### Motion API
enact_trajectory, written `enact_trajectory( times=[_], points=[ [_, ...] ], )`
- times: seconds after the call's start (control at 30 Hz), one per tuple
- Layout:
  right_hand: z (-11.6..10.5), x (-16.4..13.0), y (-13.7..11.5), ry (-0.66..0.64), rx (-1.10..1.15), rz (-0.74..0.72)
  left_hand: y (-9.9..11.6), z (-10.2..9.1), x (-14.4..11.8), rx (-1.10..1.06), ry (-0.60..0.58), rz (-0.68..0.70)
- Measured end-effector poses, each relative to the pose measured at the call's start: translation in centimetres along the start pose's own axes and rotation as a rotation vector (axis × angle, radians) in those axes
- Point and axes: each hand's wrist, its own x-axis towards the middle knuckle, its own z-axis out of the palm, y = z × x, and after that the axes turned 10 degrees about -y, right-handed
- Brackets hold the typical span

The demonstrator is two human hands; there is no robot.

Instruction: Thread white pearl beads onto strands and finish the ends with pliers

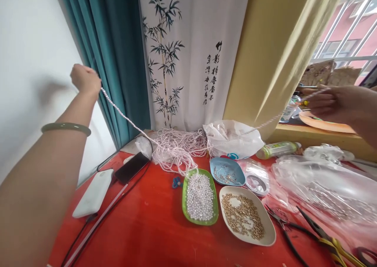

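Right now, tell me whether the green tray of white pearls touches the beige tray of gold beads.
Apart: head view shows red table between green tray and beige tray.

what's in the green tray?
The green tray holds a heap of loose white pearls, piled over most of its floor. A beaded strand hangs over its far rim. Anything under the heap is covered.

The table (pixel 153 227) is smooth, shiny red. The beads (pixel 199 196) look glossy like pearls. The bags (pixel 324 184) are thin, crinkly clear plastic. The curtain (pixel 118 54) is soft cloth.
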Motion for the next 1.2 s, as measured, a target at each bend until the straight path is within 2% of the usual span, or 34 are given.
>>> enact_trajectory(
  times=[0.03, 0.07, 0.2, 0.23, 0.33, 0.4, 0.47, 0.53, 0.6, 0.67, 0.73, 0.8, 0.87, 0.9, 0.97, 1.07, 1.13, 1.2],
  points=[
    [1.3, 0.2, -1.1, -0.086, 0.15, 0.17, 1.4, 0.5, -0.3, -0.084, 0.049, -0.084],
    [2.7, 0.2, -2.2, -0.139, 0.302, 0.257, 2.9, 1.0, -0.9, -0.197, 0.015, -0.063],
    [8.8, -1.0, -6.2, -0.364, 0.586, 0.095, 8.8, 3.2, -5.9, -0.55, -0.203, 0.189],
    [10.3, -1.4, -7.0, -0.401, 0.634, 0.089, 10.0, 3.8, -7.7, -0.628, -0.239, 0.207],
    [14.0, -2.1, -9.0, -0.438, 0.787, 0.139, 12.9, 6.0, -14.0, -0.893, -0.483, 0.253],
    [15.9, -2.1, -9.9, -0.424, 0.868, 0.099, 14.1, 7.6, -18.3, -1.066, -0.726, 0.223],
    [16.7, -1.8, -10.5, -0.381, 0.916, 0.002, 14.4, 9.1, -22.0, -1.236, -0.973, 0.18],
    [16.4, -1.3, -10.8, -0.3, 0.944, -0.098, 13.7, 10.6, -24.9, -1.382, -1.19, 0.133],
    [15.0, -0.7, -10.8, -0.204, 0.951, -0.167, 12.2, 12.1, -26.8, -1.482, -1.325, 0.098],
    [13.2, -0.3, -10.2, -0.121, 0.917, -0.199, 10.0, 13.5, -27.7, -1.495, -1.355, 0.043],
    [12.0, -0.7, -9.1, -0.065, 0.846, -0.206, 7.7, 14.6, -27.6, -1.461, -1.31, -0.029],
    [12.2, -2.4, -7.1, -0.031, 0.78, -0.202, 5.8, 15.3, -26.8, -1.391, -1.216, -0.09],
    [14.1, -5.4, -4.6, -0.055, 0.71, -0.175, 4.7, 15.6, -25.6, -1.323, -1.08, -0.142],
    [15.5, -7.4, -3.3, -0.126, 0.629, -0.15, 4.4, 15.6, -24.9, -1.303, -1.012, -0.164],
    [18.7, -11.6, -1.0, -0.382, 0.376, -0.081, 4.4, 15.4, -23.8, -1.297, -0.921, -0.187],
    [22.7, -16.9, 1.0, -0.642, -0.008, -0.037, 4.9, 15.0, -23.0, -1.328, -0.89, -0.173],
    [24.1, -18.8, 1.4, -0.763, -0.196, -0.153, 5.4, 14.7, -22.9, -1.351, -0.917, -0.155],
    [24.6, -19.6, 1.3, -0.826, -0.378, -0.3, 5.8, 14.6, -23.1, -1.361, -0.957, -0.135]
  ],
)
